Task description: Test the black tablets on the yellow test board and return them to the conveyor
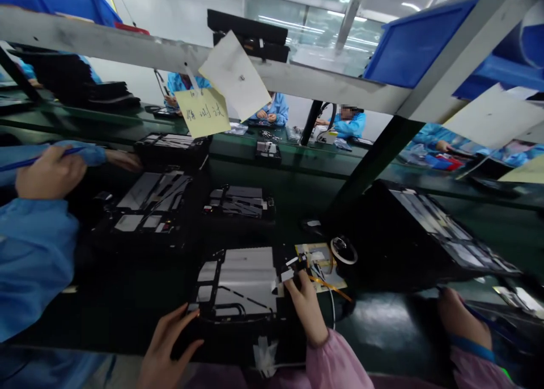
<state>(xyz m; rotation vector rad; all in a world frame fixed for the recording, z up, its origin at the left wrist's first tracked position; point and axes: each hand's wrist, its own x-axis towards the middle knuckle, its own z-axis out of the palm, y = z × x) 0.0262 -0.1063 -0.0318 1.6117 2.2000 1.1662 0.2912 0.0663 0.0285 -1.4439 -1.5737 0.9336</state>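
The opened tablet (249,278) lies flat near the counter's (386,321) front edge, its near side roughly parallel to that edge; its long axis appears to run left to right, though the slanted view leaves this unsure. The left hand (170,343), fingers spread and grasping nothing, touches its near left corner, while the right hand (304,301) pinches a small part (288,275) at its right side.

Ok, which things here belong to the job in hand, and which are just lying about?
Likely part of the job:
open device, by the left hand
small white-labelled part, by the right hand
board with cables

Seemingly just lying about:
round silver-rimmed object
handwritten yellow note
blue bin, upper right
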